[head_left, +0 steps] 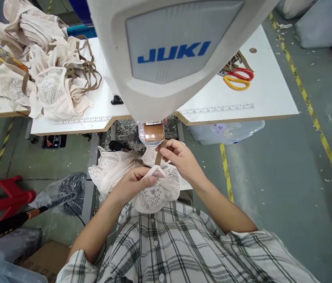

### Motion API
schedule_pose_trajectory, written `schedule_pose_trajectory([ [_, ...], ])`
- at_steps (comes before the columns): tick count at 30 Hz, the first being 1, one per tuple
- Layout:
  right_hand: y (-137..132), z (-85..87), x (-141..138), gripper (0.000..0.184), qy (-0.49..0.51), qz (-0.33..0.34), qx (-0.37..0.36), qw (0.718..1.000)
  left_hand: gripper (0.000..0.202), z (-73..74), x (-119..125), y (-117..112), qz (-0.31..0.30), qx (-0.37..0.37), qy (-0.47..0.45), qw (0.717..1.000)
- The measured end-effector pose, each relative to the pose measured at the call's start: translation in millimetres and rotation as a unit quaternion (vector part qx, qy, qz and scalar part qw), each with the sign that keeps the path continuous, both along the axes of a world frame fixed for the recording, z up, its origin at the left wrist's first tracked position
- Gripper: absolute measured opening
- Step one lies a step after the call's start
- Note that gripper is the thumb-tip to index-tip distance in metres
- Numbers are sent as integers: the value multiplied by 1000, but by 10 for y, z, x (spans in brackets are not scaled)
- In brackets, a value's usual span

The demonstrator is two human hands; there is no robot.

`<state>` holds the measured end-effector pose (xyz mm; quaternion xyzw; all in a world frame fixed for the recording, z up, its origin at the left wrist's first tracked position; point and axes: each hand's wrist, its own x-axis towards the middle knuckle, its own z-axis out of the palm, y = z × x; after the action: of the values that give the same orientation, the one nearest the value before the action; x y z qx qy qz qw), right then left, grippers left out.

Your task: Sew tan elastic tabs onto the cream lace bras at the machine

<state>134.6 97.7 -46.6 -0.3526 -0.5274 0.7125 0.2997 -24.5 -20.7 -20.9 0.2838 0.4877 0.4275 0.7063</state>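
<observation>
Cream lace garment with rounded cups (151,196) is hanging from the left hand (133,181), whose thumb and fingers are pinching its pointed upper tip, below the white, blue-lettered sewing machine head (166,94). The right hand (182,158) is gripping a flat brown fabric strap (158,158) that is meeting that tip.

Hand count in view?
2: the left hand grips the pale lace garment near its top; the right hand pinches the brown strap, farther from the shirt. No other hands visible.
</observation>
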Motion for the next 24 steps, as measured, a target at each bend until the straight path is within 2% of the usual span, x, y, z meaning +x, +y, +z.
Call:
schedule_pose_trajectory([
  [3,-18,-65,49,32,-13,46,-11,999,29,-9,-4,9,-13,14,18,1000],
  [6,-61,-70,73,40,46,113,-58,991,31,-7,-19,43,-51,31,31,998],
  [8,-93,-48,74,37,73,124,-78,986,31,0,-32,71,-82,55,104,990],
  [10,-131,-32,74,25,53,84,-44,994,29,3,-37,88,-48,95,273,956],
  [12,-182,-48,76,14,-7,4,62,998,23,-11,-27,83,67,127,456,878],
  [13,-213,-72,76,11,-40,-34,133,990,21,-26,-15,76,119,132,503,846],
  [14,-248,-106,73,9,-67,-62,207,974,22,-50,4,67,142,125,503,843],
  [15,-284,-146,66,10,-84,-76,279,954,27,-80,26,61,142,105,453,874],
  [17,-353,-234,39,15,-83,-72,403,909,36,-157,81,65,107,45,274,955],
  [18,-381,-273,20,17,-72,-63,450,888,39,-199,109,77,95,17,187,978],
  [19,-402,-306,1,18,-61,-57,487,869,40,-238,135,95,99,-6,118,988],
  [21,-423,-350,-22,17,-55,-60,534,842,39,-294,174,142,142,-30,59,988],
  [22,-423,-362,-18,16,-60,-63,544,834,37,-305,182,165,164,-35,52,984],
  [24,-389,-367,38,14,-71,-51,537,839,34,-288,172,196,203,-34,67,976],
])
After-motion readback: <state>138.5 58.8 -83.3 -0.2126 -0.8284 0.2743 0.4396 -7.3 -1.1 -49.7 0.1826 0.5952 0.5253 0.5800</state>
